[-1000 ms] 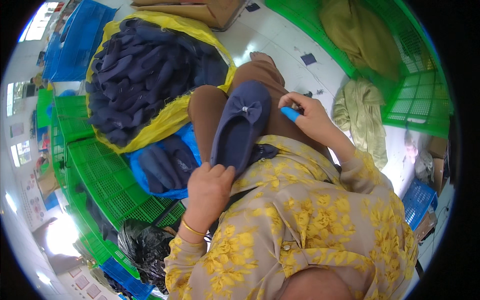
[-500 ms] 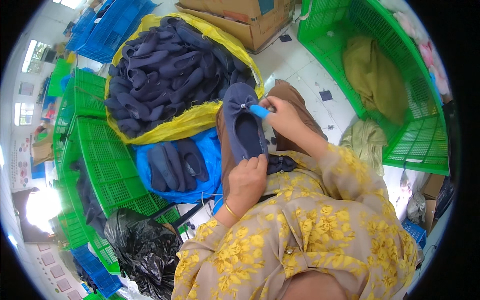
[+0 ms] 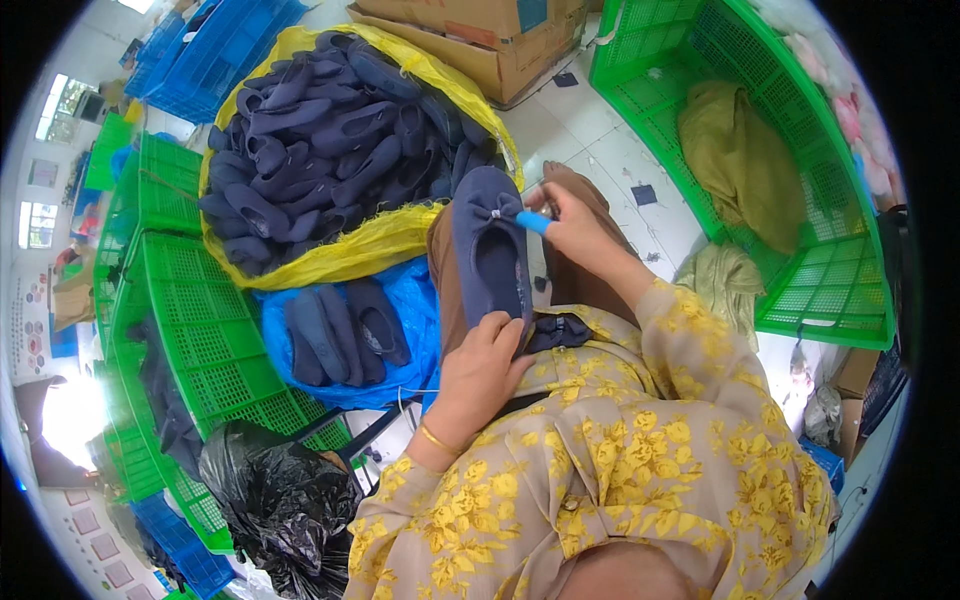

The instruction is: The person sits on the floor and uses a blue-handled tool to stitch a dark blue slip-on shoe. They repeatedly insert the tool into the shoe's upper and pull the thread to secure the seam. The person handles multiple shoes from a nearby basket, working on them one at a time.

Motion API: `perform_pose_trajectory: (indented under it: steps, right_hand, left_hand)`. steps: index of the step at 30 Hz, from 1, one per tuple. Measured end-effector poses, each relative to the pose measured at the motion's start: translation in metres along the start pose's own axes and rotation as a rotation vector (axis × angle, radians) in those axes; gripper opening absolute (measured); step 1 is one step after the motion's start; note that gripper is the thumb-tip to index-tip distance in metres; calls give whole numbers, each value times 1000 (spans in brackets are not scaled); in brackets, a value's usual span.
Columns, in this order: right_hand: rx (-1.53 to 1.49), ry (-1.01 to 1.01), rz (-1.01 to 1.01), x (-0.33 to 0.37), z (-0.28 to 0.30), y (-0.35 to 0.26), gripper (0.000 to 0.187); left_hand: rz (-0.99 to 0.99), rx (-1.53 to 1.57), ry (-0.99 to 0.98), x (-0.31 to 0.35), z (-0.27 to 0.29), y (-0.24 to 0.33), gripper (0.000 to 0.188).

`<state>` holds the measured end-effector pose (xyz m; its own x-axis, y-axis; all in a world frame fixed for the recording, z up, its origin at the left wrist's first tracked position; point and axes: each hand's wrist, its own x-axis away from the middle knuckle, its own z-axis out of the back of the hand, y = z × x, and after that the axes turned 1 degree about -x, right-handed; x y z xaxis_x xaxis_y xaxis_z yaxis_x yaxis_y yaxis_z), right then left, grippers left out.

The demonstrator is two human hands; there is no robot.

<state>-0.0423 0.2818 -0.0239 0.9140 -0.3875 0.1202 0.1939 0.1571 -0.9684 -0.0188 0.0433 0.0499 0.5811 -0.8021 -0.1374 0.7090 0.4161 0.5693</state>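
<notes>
A navy slip-on shoe [image 3: 468,215] lies over my lap, toe pointing away, with a bow and a small shiny bit on its front. My left hand [image 3: 480,368] is closed on its heel end. Beside the bow, my right hand [image 3: 580,228] has its fingers pinched together; a blue wrap [image 3: 533,221] covers one finger, its tip near the bow. Something small and dark shows at those fingertips, too small to name. Dark bow-like fabric [image 3: 562,331] rests on my lap by the heel.
Ahead on the left stands a yellow sack [image 3: 330,245] heaped with similar shoes. Several more shoes lie on a blue bag [image 3: 418,310] nearer me. Green crates [image 3: 200,320] flank me, one at right holding olive cloth [image 3: 740,165]. A black plastic bag [image 3: 275,505] sits near left.
My right hand has drawn slightly up and its fingers have shifted beside the bow. The left hand's grip on the heel has loosened a little, with the thumb now reaching out to the right.
</notes>
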Motion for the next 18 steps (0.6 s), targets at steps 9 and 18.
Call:
perform_pose_trajectory:
  steps: [9, 18]
  right_hand:
    - [96, 231, 118, 27, 12, 2, 10]
    - [-316, 189, -35, 23, 22, 16, 5]
  left_hand:
    - [-24, -96, -102, 17, -1, -13, 22]
    - [538, 819, 326, 36, 91, -20, 20]
